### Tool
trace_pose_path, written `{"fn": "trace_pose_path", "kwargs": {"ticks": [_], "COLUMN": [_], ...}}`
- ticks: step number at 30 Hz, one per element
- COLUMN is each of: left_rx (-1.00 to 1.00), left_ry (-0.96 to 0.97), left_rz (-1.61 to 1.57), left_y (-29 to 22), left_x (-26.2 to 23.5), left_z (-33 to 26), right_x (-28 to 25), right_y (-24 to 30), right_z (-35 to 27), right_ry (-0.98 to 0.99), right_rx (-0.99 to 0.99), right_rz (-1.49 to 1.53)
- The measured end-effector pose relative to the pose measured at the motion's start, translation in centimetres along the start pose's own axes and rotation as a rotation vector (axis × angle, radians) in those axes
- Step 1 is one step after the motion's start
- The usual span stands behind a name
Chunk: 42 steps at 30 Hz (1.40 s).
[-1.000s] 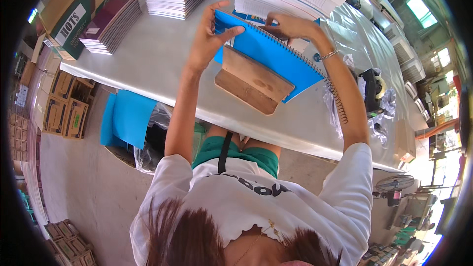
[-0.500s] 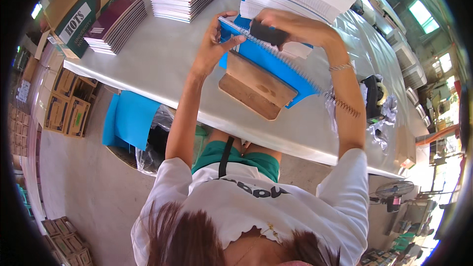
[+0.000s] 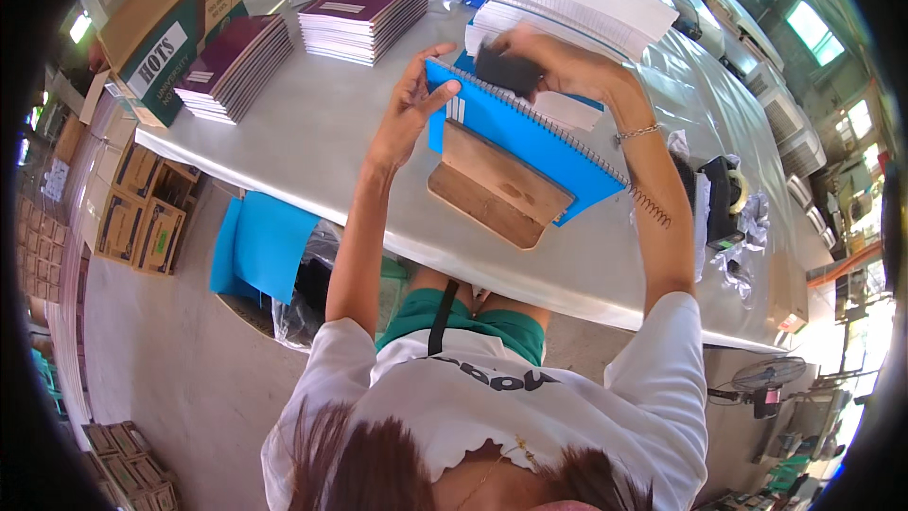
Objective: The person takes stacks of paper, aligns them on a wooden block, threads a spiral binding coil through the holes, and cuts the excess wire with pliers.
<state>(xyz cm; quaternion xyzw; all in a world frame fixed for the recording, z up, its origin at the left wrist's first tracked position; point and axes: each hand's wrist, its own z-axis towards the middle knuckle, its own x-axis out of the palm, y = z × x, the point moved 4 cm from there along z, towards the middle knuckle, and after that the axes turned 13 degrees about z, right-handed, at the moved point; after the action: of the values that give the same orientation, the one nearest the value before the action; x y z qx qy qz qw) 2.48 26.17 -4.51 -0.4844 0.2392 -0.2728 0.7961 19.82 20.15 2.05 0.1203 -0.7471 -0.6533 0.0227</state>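
A long grey desk (image 3: 312, 132) is covered by stacks of maroon notebooks (image 3: 364, 0) and white paper blocks (image 3: 567, 0). Near its front edge, a blue spiral notebook (image 3: 539, 147) is propped on a wooden stand (image 3: 492, 194). Its upper left corner is pinched by the left hand (image 3: 407, 114). A dark, blurred object (image 3: 506, 68) is gripped in the right hand (image 3: 567, 66) above the spiral binding.
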Motion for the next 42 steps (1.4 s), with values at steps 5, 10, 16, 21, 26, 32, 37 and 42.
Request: {"fn": "trace_pose_path", "kwargs": {"ticks": [5,10,16,21,26,32,37,42], "left_rx": [0.008,0.028,0.016,0.012,0.022,-0.048,-0.051,-0.056], "left_ry": [-0.016,-0.024,-0.058,-0.109,-0.416,-0.493,-0.437,-0.400], "left_rz": [-0.096,-0.077,-0.102,-0.053,-0.125,-0.153,-0.064,0.080], "left_y": [0.7,0.9,0.3,1.5,1.1,-1.0,-2.2,-2.0], "left_x": [-0.4,0.0,-0.4,0.4,3.0,5.1,5.0,3.8], "left_z": [0.2,-0.2,-0.4,-0.3,-3.0,-5.8,-6.1,-6.4], "right_x": [0.1,1.5,2.0,-2.3,-7.2,-5.5,-4.7,-5.7], "right_y": [-1.3,0.4,-0.1,-6.4,-14.6,-17.1,-21.6,-22.2], "right_z": [1.1,0.7,1.7,1.3,-6.6,-22.0,-28.4,-30.0], "right_ry": [-0.170,-0.002,0.009,-0.089,-0.256,-1.364,-1.391,-1.374], "right_rx": [0.053,-0.003,-0.033,-0.022,-0.452,0.158,0.387,0.240], "right_rz": [-0.214,-0.264,-0.226,-0.307,-0.293,-0.843,-0.883,-0.930]}}
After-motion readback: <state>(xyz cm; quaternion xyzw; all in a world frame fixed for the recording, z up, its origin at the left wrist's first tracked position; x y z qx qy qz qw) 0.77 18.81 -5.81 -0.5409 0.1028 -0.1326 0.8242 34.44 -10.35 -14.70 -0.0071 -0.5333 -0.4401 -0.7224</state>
